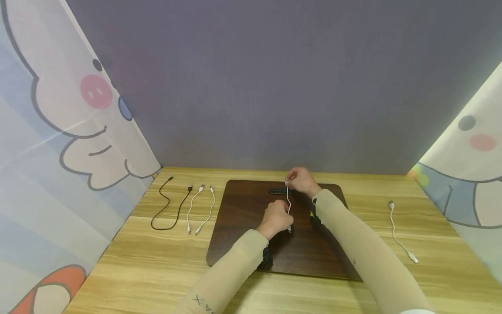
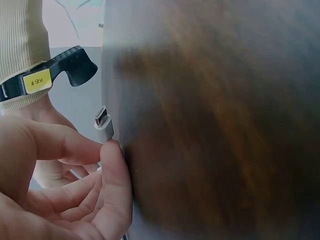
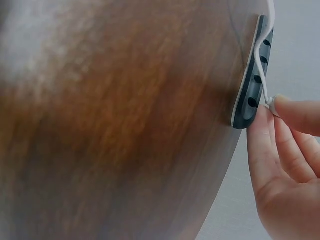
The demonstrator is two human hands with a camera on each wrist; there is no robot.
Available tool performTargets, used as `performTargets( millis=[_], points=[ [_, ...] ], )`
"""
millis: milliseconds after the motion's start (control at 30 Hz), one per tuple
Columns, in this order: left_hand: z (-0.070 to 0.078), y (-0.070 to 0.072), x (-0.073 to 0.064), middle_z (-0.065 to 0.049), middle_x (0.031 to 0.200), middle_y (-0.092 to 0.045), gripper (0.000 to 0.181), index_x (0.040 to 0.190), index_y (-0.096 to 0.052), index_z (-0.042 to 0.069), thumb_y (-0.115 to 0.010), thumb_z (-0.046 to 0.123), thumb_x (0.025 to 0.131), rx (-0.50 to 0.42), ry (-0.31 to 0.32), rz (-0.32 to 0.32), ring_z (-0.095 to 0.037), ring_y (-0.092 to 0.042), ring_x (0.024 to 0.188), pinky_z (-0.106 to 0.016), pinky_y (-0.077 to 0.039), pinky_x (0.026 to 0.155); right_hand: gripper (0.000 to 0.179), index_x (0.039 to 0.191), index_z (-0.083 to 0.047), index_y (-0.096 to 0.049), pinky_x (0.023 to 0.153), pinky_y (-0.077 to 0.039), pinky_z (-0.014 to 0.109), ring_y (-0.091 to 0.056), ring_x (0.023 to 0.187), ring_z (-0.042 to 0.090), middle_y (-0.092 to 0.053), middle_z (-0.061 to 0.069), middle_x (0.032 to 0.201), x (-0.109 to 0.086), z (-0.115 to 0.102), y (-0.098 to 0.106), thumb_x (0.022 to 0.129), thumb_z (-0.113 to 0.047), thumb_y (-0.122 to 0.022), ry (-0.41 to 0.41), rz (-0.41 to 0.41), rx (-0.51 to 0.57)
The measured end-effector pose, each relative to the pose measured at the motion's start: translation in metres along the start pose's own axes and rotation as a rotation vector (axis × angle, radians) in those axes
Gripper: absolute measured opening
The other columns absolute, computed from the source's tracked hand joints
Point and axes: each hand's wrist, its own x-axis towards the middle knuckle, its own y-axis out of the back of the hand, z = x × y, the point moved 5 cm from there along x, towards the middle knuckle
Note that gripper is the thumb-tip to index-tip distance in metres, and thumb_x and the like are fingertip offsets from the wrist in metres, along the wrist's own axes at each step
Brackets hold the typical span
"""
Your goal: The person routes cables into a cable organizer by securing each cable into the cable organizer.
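Observation:
A short white USB cable (image 1: 289,203) runs between both hands over a dark brown wooden board (image 1: 241,218). My left hand (image 1: 276,216) pinches its near end; in the left wrist view the USB-C plug (image 2: 103,120) sticks out past thumb and fingertip. At the far end, my right hand (image 1: 303,179) pinches the other plug, mostly hidden by fingers in the right wrist view. Right beside those fingertips lies a black cable holder strip (image 3: 248,97) with several notches, on the board's far part. The cable (image 3: 258,55) passes along the strip in that view.
Left of the board lie a black USB cable (image 1: 168,227) and two short white cables, one (image 1: 191,205) beside the other (image 1: 211,209). Another white cable (image 1: 394,226) lies to the right on the light wooden table (image 1: 157,279). A grey wall (image 1: 251,87) stands behind.

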Motion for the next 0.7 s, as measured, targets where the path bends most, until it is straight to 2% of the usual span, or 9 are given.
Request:
performTargets(
  millis=[300, 700],
  points=[
    [0.0024, -0.0005, -0.0046, -0.009, 0.084, -0.062, 0.018, 0.096, -0.066, 0.000, -0.069, -0.003, 0.079, 0.004, -0.046, -0.020, -0.026, -0.058, 0.074, -0.039, -0.052, 0.066, 0.014, 0.102, 0.003, -0.067, 0.065, -0.049, 0.032, -0.061, 0.077, 0.024, -0.066, 0.012, 0.089, 0.0005, -0.0033, -0.0004, 0.089, -0.001, -0.071, 0.031, 0.009, -0.116],
    [0.0021, -0.0030, -0.0061, -0.005, 0.072, -0.059, 0.015, 0.087, -0.061, 0.005, -0.070, -0.004, 0.079, 0.034, -0.022, -0.031, -0.024, -0.058, 0.064, -0.033, -0.048, 0.056, 0.012, 0.098, 0.001, -0.066, 0.071, -0.051, 0.036, -0.061, 0.080, 0.026, -0.065, 0.012, 0.090, -0.0001, -0.0031, -0.0042, 0.089, -0.003, -0.073, 0.050, 0.011, -0.231]
  ],
)
